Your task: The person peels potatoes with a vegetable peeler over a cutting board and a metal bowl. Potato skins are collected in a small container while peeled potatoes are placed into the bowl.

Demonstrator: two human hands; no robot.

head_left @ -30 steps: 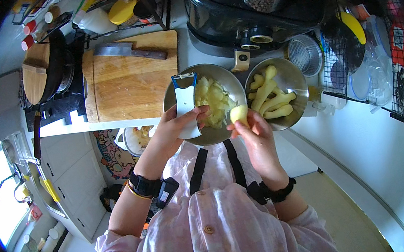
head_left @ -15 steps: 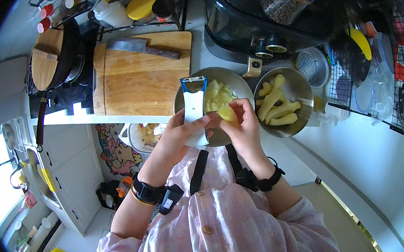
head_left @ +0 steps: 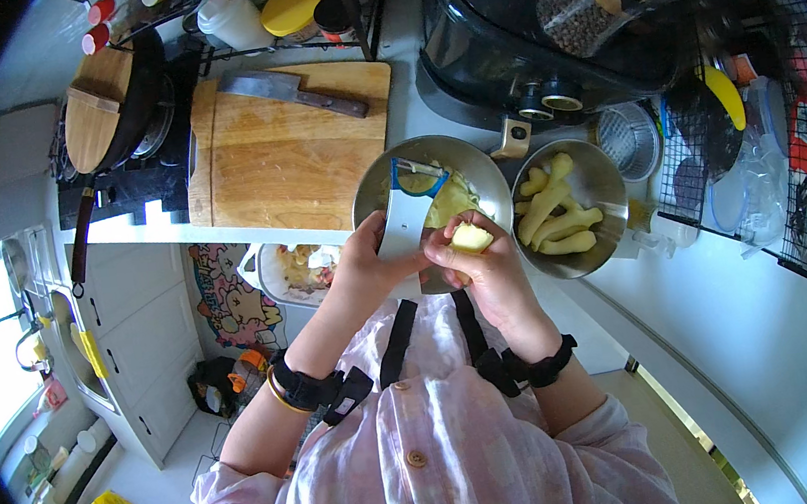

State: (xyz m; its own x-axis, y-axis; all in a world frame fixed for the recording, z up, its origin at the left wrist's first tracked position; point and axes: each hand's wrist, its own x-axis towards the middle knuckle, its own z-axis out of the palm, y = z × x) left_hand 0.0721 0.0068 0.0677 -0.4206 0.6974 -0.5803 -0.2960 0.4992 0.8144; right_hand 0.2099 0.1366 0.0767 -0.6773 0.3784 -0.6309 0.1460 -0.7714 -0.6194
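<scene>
Fingers of L hand (head_left: 372,263) wrap peeler (head_left: 406,216), thumb on its face; R hand (head_left: 492,269) pinches pale piece (head_left: 471,237) over bowl (head_left: 367,184) of shavings (head_left: 452,203). On my feed, blade (head_left: 423,166) stands clear of piece. Step in hand, I judge: peeling, blade not engaged; next stroke calls for blade laid to piece, R fingertips out of path.

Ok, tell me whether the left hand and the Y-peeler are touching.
Touching. The head view shows it: the left hand grips the Y-peeler by its white handle, thumb laid across it.
</scene>
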